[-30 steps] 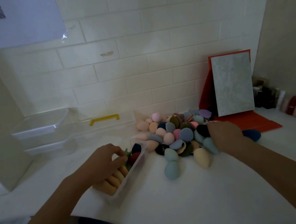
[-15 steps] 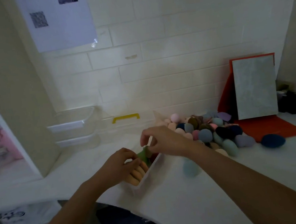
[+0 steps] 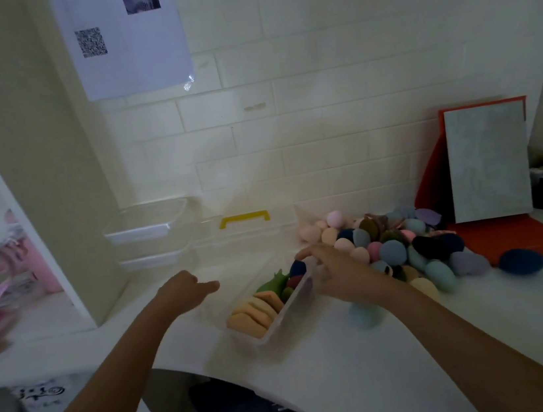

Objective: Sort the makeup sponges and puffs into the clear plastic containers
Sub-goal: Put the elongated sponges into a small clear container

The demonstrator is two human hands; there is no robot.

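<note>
At centre, the container (image 3: 288, 319) is flanked by an empty, loosely curled left hand (image 3: 184, 290) and a right hand (image 3: 338, 275), grip indiscernible.

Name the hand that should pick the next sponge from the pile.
Right. The right hand sits between the clear container and the sponge pile, right beside the sponges. The left hand hovers on the container's far side, away from the pile.
</note>
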